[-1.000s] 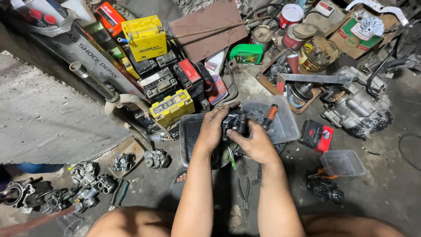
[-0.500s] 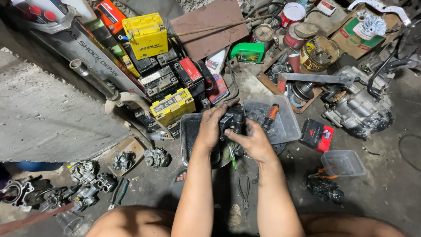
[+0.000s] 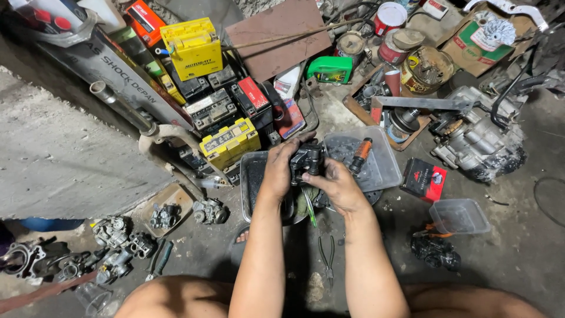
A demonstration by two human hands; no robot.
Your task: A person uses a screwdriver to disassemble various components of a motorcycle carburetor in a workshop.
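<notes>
Both my hands hold a small dark metal carburettor (image 3: 307, 160) above the floor. My left hand (image 3: 279, 171) grips its left side and my right hand (image 3: 333, 185) cups it from below right. Under them lie two clear plastic trays, the left tray (image 3: 252, 176) dark with grime, the right tray (image 3: 382, 165) holding an orange-handled screwdriver (image 3: 360, 154). A green-handled tool (image 3: 309, 209) pokes out beneath my right hand. Pliers (image 3: 327, 254) lie on the floor between my forearms.
Yellow and black batteries (image 3: 228, 141) pile at the upper left. An engine block (image 3: 479, 138) sits at the right, with a red-black box (image 3: 425, 179) and an empty clear tub (image 3: 459, 217) near it. Several carburettors (image 3: 118, 241) lie lower left. Tins and cans crowd the top.
The hands and the carburettor have shifted slightly up and left in view, with the part turned a little between the fingers. Everything else stays put.
</notes>
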